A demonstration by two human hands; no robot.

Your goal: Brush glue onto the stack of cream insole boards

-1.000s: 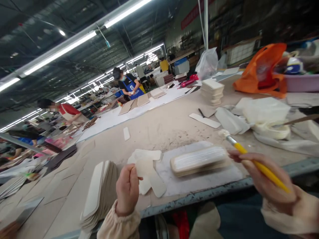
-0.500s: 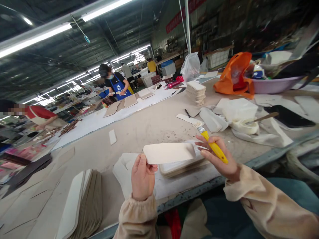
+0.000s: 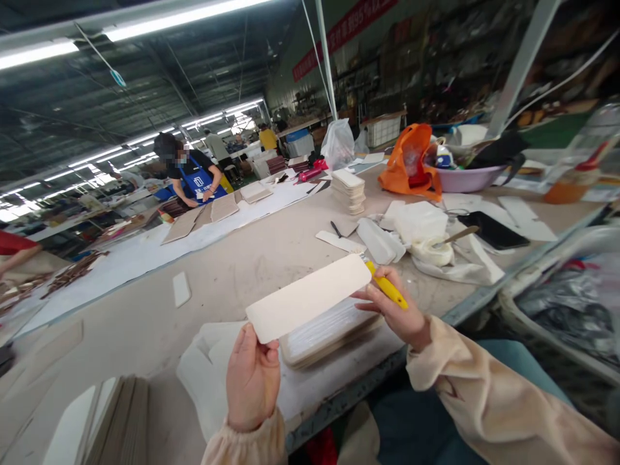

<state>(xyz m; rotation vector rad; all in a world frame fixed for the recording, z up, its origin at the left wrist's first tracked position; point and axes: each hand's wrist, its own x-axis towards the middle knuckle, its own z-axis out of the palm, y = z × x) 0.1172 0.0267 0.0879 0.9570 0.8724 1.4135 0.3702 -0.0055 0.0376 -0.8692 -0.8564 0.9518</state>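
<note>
Desk surface: scuffed beige covering [image 3: 232, 271].
White, round-cornered flat strip [image 3: 310, 297]: raised, near centre, above glossy-topped beige strip stack [image 3: 320, 332].
Left hand [image 3: 253, 381]: pinching strip's left end.
Right hand [image 3: 398, 310]: holding yellow-handled brush [image 3: 390, 290]; strip contact unclear.
Handling: probably light, thin, bendable; grasp short ends.

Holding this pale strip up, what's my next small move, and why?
I'd probably lower the long, cream, round-cornered strip onto the long stack with a shiny white top, edges lined up. Your left hand pinches one end, your right hand, also holding the yellow-handled brush, is at the other, and the strip appears just above that similarly shaped stack.
</note>
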